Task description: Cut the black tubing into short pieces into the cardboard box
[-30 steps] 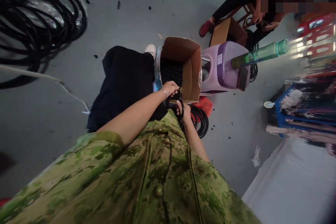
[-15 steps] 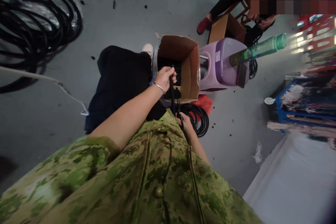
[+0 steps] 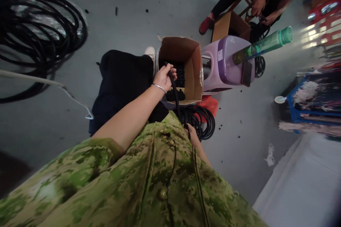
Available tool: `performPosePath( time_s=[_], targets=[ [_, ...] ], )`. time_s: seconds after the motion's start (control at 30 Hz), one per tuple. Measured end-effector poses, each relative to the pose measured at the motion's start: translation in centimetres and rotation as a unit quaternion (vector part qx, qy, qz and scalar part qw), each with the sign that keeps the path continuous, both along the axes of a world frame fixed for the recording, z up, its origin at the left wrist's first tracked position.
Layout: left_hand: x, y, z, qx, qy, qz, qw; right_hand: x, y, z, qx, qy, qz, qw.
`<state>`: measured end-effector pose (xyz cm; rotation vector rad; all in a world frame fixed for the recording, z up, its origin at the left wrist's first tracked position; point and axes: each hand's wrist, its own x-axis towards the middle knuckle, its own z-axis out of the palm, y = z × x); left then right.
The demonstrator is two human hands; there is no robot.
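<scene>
Black hose (image 3: 174,92) | left hand (image 3: 166,76) outstretched, gripping it | right hand (image 3: 192,136) clutching lower end

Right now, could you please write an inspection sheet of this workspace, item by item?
Surface: grey concrete floor, scattered with small black bits.
Job's things: black hose stretched between both hands; cardboard box holding small black pieces.
Clutter: purple stool bearing a green bottle; second carton.
Grippers: left hand shut on the hose over the box; right hand grips it near the shirt.
Cables: small hose coil beside the box; large hose coil far left.
Surroundings: seated person's hand; blue crate.
</scene>
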<state>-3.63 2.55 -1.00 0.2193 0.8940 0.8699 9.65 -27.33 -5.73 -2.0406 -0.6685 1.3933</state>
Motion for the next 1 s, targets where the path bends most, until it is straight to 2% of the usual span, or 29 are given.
performPosePath(
  time_s=[0.13,0.27,0.37,0.5,0.6,0.67,0.73,0.8,0.9,1.0],
  targets=[
    [0.0,-0.8,-0.3,0.022,-0.031,-0.060,0.997,1.7,0.4,0.8,0.096,0.038,-0.117,0.988],
    [-0.2,-1.4,0.0,0.069,-0.055,-0.094,0.992,4.5,3.6,4.0,0.209,-0.024,-0.161,0.964],
    [-0.6,-1.5,0.4,0.102,-0.064,-0.103,0.987,6.6,6.7,7.2,0.277,-0.063,-0.163,0.945],
    [-1.1,-1.1,0.9,0.126,-0.062,-0.104,0.985,8.5,10.4,11.9,0.335,-0.126,-0.109,0.927],
    [-1.3,-0.9,1.0,0.128,-0.054,-0.104,0.985,9.1,12.2,15.2,0.368,-0.178,-0.088,0.909],
    [-1.4,-0.8,1.1,0.126,-0.050,-0.107,0.985,9.4,12.7,16.3,0.365,-0.205,-0.069,0.905],
    [-1.4,-0.7,1.5,0.124,-0.045,-0.099,0.986,9.8,12.3,16.0,0.334,-0.222,-0.037,0.915],
    [-1.4,-0.5,2.0,0.127,-0.047,-0.087,0.987,10.4,10.7,14.1,0.280,-0.235,0.000,0.931],
    [-1.8,-0.1,2.7,0.130,-0.057,-0.079,0.987,11.3,6.3,9.1,0.177,-0.276,0.017,0.945],
    [-2.3,0.5,3.0,0.148,-0.049,-0.066,0.985,11.6,0.2,4.0,0.089,-0.322,-0.073,0.940]
  ],
)
